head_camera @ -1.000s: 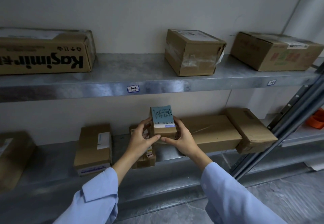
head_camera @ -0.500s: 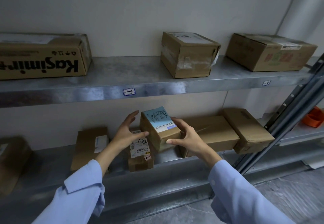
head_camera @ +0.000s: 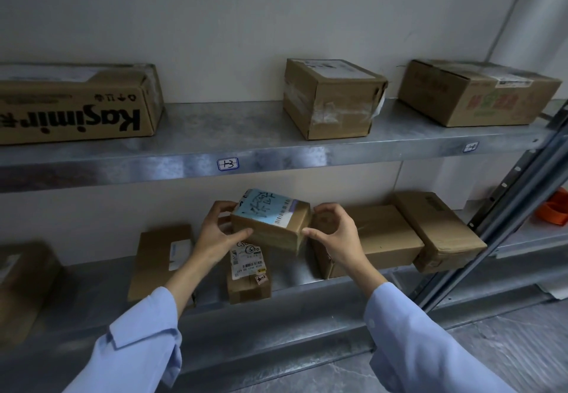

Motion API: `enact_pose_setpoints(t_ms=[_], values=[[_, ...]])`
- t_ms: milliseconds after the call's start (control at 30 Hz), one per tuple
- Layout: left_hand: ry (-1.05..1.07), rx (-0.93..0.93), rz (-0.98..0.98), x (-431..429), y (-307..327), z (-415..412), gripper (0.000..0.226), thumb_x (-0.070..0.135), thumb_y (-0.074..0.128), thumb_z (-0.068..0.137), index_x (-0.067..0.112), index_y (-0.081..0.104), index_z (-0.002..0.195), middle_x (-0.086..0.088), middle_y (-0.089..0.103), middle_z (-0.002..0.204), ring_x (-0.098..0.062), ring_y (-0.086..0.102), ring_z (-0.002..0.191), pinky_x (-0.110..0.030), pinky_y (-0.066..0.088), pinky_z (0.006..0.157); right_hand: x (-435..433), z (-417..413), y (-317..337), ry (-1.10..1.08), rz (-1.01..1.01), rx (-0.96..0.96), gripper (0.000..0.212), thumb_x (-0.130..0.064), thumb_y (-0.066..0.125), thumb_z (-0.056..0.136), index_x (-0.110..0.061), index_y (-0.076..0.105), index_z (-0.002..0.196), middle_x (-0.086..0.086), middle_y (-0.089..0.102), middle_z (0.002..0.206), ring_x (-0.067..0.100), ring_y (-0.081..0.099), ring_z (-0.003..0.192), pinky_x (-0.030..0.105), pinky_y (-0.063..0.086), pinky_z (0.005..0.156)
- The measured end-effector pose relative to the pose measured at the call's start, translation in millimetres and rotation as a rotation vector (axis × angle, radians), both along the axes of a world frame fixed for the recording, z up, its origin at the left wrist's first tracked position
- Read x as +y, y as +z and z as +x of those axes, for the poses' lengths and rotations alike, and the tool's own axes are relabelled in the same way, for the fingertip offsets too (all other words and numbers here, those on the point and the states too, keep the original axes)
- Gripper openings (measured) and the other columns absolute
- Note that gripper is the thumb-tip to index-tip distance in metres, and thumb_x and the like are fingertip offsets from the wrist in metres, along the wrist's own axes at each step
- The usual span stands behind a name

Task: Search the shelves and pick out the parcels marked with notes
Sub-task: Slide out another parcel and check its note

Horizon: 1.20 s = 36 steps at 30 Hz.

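Brown cardboard parcel, boxy, blue note on top, left hand and right hand grip it

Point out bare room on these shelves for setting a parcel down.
Upper shelf: bare stretch between Kasimir box and taped box. Lower shelf: gap between far-left box and flat box. Crowded right of the held parcel, where long box and tilted box touch.

On my feed both arms wear long light-blue shirt sleeves of plain, smooth cloth. The left sleeve ends in a loose, flared cuff with one flap sticking out; the right sleeve has a neater cuff with a small pale button. I note left hand and right hand bare.
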<state>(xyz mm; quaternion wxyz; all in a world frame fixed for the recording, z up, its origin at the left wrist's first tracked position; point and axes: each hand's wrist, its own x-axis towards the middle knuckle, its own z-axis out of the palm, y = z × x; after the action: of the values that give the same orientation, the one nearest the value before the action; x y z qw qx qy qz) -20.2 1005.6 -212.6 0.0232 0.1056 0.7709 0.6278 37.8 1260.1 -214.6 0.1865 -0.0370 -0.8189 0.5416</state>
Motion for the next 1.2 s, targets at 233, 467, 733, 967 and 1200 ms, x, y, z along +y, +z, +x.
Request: enact_pose_setpoints(t_ms=[233,467,733,967,1200], values=[[0.091,0.031,0.058,0.1,-0.7,6.5,0.043,0.002,0.077,0.077,0.023,0.052,0.106,0.012,0.058,0.11,0.005,0.054,0.098,-0.008,0.049,0.073,-12.0,0.1,2.7,0.097,-0.088,-0.048,0.045,-0.041,0.068,0.089,-0.016,0.062,0.126,-0.004,0.07,0.115,0.008,0.065,0.107,0.041,0.054,0.095],[0.11,0.028,-0.027,-3.0,-4.3,11.5,0.062,0.008,0.075,0.081,0.022,0.048,0.136,0.006,0.048,0.131,-0.006,0.046,0.11,-0.004,0.037,0.072,-26.0,-2.6,-1.7,0.161,-0.073,-0.114,0.093,-0.068,0.078,0.063,-0.029,0.047,0.142,-0.007,0.061,0.133,0.009,0.054,0.126,0.043,0.048,0.104],[0.062,0.011,0.0,-16.0,-5.5,18.6,0.065,0.012,0.078,0.079,0.032,0.046,0.132,0.006,0.046,0.143,-0.012,0.04,0.13,-0.027,0.038,0.103,-50.9,-9.6,-7.3,-0.015,0.026,-0.017,0.087,-0.032,0.091,0.061,-0.037,0.045,0.135,-0.009,0.06,0.131,0.012,0.054,0.125,0.046,0.048,0.103],[-0.094,-0.053,0.04,-36.7,5.3,20.0,0.081,0.04,0.082,0.055,0.038,0.048,0.128,0.009,0.048,0.142,-0.016,0.039,0.137,-0.04,0.036,0.111,-34.6,-11.4,1.1,0.084,-0.048,-0.044,0.076,-0.018,0.088,0.068,-0.03,0.049,0.132,-0.012,0.062,0.123,0.007,0.056,0.12,0.04,0.048,0.104],[-0.019,0.013,-0.074,-36.1,7.1,19.4,0.07,0.009,0.082,0.073,0.036,0.051,0.13,0.005,0.054,0.132,-0.008,0.05,0.123,-0.044,0.04,0.109,-33.0,-6.4,-5.2,0.143,-0.066,-0.108,0.081,-0.026,0.089,0.066,-0.034,0.045,0.132,-0.004,0.058,0.13,0.015,0.056,0.121,0.033,0.053,0.098]])
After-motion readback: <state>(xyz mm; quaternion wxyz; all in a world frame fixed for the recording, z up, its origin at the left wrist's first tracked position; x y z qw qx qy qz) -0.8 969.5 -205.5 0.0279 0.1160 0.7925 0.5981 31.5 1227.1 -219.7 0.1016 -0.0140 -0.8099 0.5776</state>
